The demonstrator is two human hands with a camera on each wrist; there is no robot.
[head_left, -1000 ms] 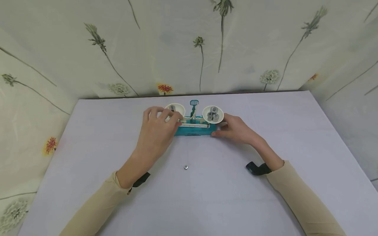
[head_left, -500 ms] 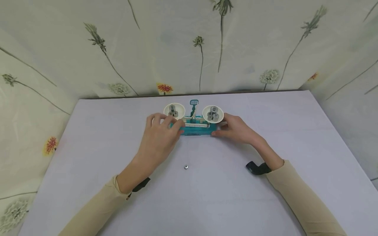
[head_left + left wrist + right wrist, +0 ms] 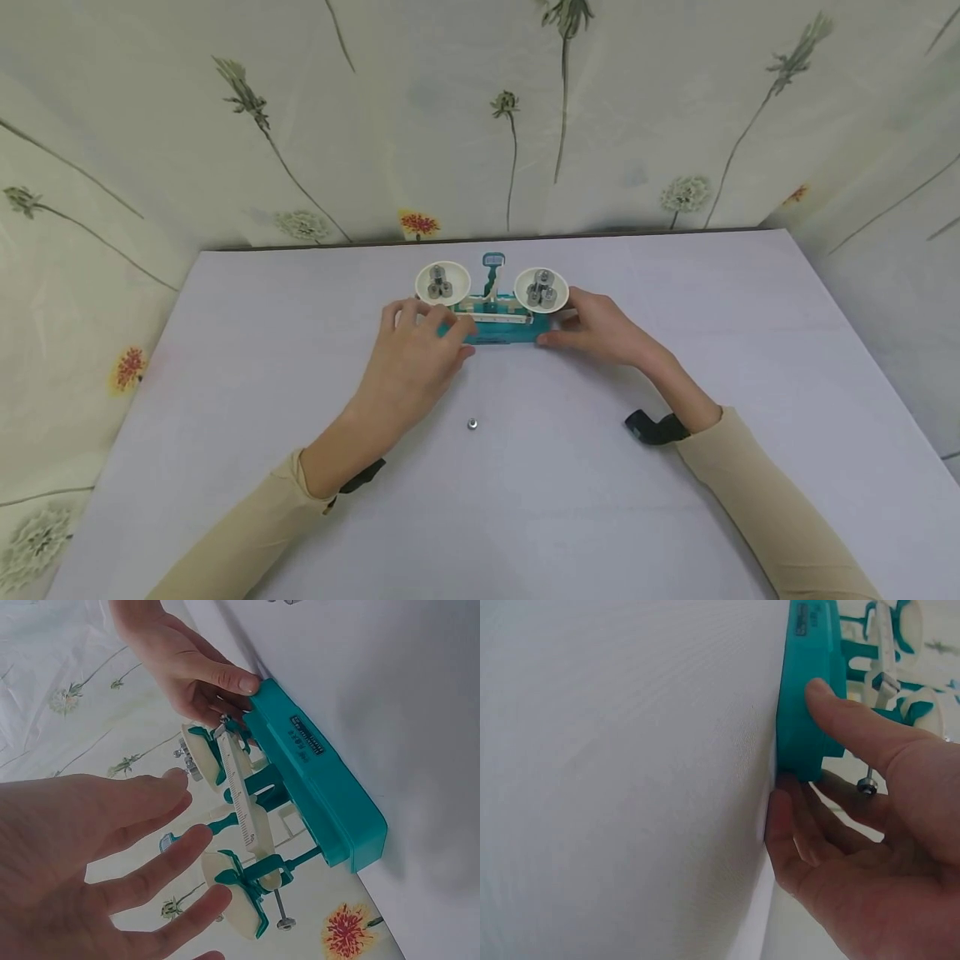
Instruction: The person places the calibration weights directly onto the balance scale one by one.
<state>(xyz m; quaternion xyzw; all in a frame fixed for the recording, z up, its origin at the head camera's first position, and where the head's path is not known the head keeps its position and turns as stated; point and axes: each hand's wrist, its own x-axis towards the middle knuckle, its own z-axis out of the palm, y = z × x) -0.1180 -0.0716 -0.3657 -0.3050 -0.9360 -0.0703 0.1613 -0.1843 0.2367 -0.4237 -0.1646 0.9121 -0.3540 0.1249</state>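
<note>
A teal balance scale [image 3: 510, 333] stands near the table's far edge. Several small metal weights [image 3: 440, 287] sit in its left white pan [image 3: 459, 287], and more metal weights [image 3: 542, 290] in the right pan [image 3: 562, 293]. My right hand [image 3: 600, 329] grips the right end of the base, its thumb [image 3: 847, 720] on the front face. Fingers spread and holding nothing, my left hand [image 3: 412, 358] hovers in front of the scale's left side. In the left wrist view, the white graduated beam [image 3: 241, 795] shows beyond its fingertips.
A single small metal piece [image 3: 472, 424] lies on the white tabletop [image 3: 555, 500], between the forearms and nearer the person. Behind the table hangs a flower-patterned cloth [image 3: 450, 125]. A dark wrist camera mount [image 3: 655, 428] sticks out from the right wrist.
My left hand has drawn back from the left pan, toward the person and slightly right, uncovering the pan and its weights. The right hand stays on the base.
</note>
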